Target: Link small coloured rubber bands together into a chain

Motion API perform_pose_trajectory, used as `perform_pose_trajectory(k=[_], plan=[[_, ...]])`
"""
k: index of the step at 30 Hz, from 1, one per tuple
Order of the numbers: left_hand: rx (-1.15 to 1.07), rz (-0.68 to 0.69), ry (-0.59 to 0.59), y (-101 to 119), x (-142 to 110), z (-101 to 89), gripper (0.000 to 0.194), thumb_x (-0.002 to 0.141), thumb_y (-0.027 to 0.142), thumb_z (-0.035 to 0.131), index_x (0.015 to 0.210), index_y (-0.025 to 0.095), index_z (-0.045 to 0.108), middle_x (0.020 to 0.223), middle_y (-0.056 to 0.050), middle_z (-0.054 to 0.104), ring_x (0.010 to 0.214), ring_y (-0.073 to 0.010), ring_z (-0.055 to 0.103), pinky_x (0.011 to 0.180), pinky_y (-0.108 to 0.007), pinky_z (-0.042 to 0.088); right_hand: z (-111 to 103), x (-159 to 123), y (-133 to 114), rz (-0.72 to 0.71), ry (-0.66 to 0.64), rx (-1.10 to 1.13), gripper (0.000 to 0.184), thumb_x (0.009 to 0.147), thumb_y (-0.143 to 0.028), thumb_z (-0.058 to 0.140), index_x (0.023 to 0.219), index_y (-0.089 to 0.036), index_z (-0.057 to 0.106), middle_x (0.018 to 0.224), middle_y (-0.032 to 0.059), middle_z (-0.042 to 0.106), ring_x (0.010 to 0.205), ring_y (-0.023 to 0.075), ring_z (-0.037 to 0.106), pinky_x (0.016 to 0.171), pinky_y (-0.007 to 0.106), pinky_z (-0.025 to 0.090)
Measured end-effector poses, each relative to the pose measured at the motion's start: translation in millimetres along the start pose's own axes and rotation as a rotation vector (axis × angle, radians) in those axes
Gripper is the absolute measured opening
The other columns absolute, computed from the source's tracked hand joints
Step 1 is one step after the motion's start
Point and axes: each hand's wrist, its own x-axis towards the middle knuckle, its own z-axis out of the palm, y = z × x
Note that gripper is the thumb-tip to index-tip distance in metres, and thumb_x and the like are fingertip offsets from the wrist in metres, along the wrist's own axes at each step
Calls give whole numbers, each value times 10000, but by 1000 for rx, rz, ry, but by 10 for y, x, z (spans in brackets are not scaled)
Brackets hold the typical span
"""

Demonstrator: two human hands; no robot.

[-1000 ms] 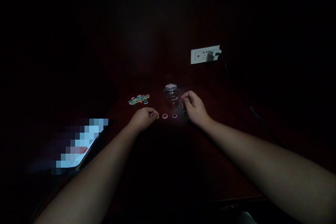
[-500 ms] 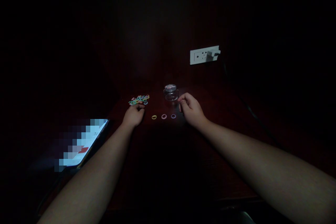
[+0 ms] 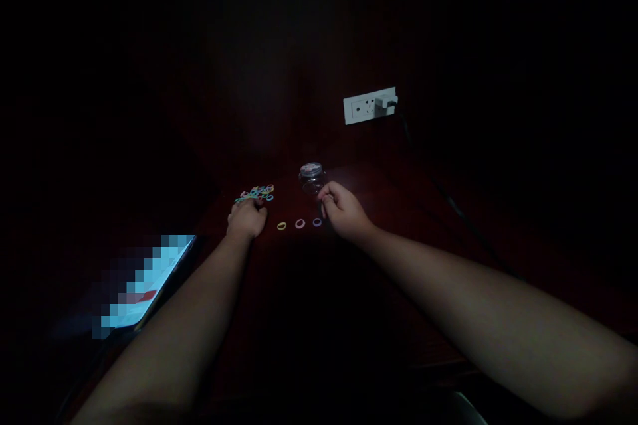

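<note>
My left hand [image 3: 248, 218] rests on the table at the near edge of a pile of small coloured elastic hair ties [image 3: 258, 192]. Its thumb stands apart and its fingers reach to the pile, their tips partly hidden. My right hand [image 3: 345, 211] has its fingers curled in toward the thumb. Whether anything is in them is hidden. Between the hands lie a yellow hair tie [image 3: 282, 222], a pink hair tie [image 3: 300, 220] and a purple hair tie [image 3: 318, 218] in a row, the purple one closest to my right hand. Behind them stands a lidded clear jar [image 3: 312, 177].
A lit phone or tablet screen [image 3: 158, 279], partly blurred out, is left of my left forearm. On the back wall is a white socket plate [image 3: 369, 106] with a plugged-in charger [image 3: 385, 103]. Its dark cable runs down to the right. The surroundings are very dark.
The view has turned slightly right, so everything sits further left. My left index finger has drawn back from the blue hair tie at the pile's right edge. My right hand remains curled.
</note>
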Motion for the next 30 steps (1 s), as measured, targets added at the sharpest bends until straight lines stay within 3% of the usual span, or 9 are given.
perform_pose_trajectory(k=[5, 13, 20, 30], plan=[[-12, 26, 41, -59, 14, 20, 417, 753, 367, 461, 1111, 199, 593, 1171, -123, 562, 1109, -313, 475, 934, -439, 389, -30, 5, -42, -15, 12, -8, 95, 807, -216, 359, 810, -196, 452, 573, -31, 459, 522, 107, 427, 517, 222, 324], [-87, 98, 132, -78, -6, -16, 353, 742, 200, 472, 1053, 195, 637, 1185, -85, 569, 1098, -239, 517, 953, -332, 386, -158, 111, -5, 33, 135, 37, 86, 812, -212, 356, 783, -198, 436, 527, -35, 465, 479, 111, 427, 502, 226, 332], [-135, 46, 198, -97, 8, -7, 227, 754, 248, 514, 915, 203, 668, 1027, -76, 646, 953, -227, 583, 862, -311, 429, -265, 200, 122, 65, 279, 35, 92, 797, -199, 380, 747, -189, 457, 514, -35, 468, 479, 111, 444, 497, 223, 344], [-188, 5, 357, -145, 47, 25, 167, 746, 163, 452, 834, 178, 594, 928, -82, 617, 887, -218, 565, 801, -326, 432, -260, 153, 100, 59, 208, 41, 90, 785, -194, 391, 737, -186, 466, 505, -37, 470, 463, 110, 448, 475, 222, 345]])
